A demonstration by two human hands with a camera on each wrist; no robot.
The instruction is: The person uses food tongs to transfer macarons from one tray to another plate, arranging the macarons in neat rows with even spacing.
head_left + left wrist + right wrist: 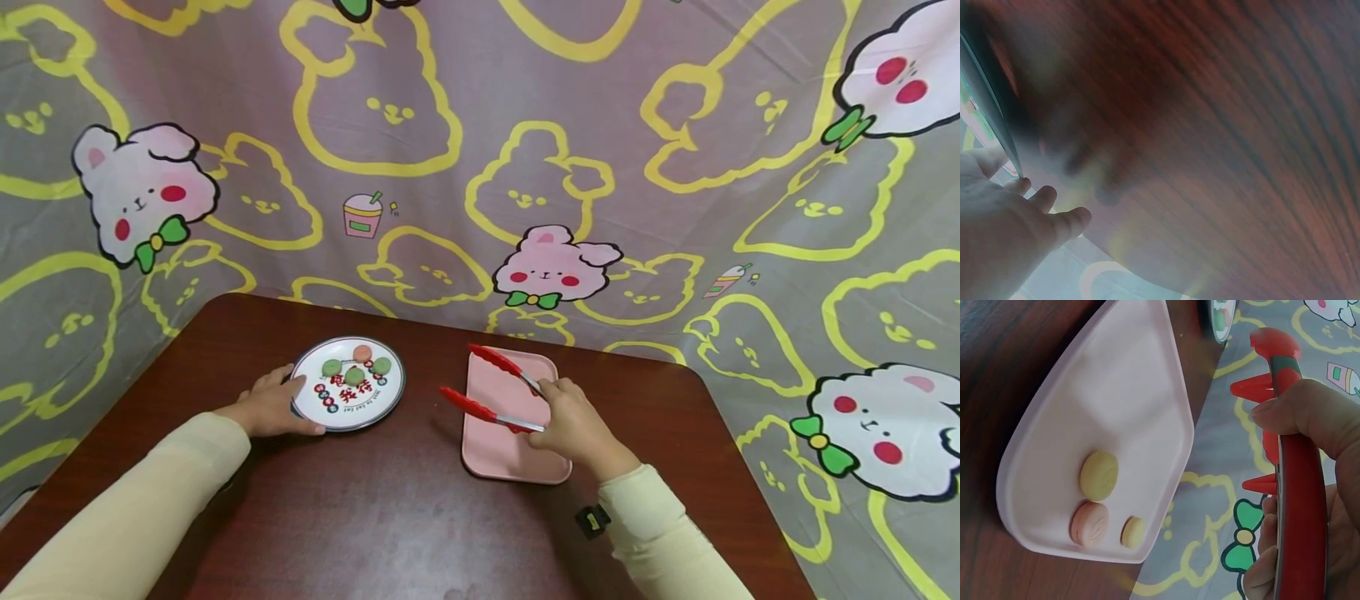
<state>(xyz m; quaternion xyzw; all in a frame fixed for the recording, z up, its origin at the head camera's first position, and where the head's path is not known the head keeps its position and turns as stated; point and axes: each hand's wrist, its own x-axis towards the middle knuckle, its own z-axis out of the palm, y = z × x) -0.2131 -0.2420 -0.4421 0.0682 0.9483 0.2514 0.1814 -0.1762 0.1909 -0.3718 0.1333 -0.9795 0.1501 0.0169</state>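
Observation:
My left hand (273, 407) holds the left rim of a round white plate (382, 400) with red lettering, its fingers and thumb spread about the edge. On that plate sit three green macarons (354, 377) and a pink macaron (363, 354). In my right hand (570, 425) is a pair of red-tipped metal tongs (480, 408), gripped by the handles over a pink tray (480, 458). The tongs' arms stand apart with nothing between them. In the right wrist view, a yellow macaron (1099, 475), a pink macaron (1089, 524) and a smaller-looking yellow macaron (1133, 532) lie at one end of the tray.
Plate and tray stand on a dark reddish-brown wooden table (360, 517), some distance apart. A grey cloth (435, 208) printed with cartoon rabbits hangs round the table's back and sides. A small black device (592, 521) is at the right wrist.

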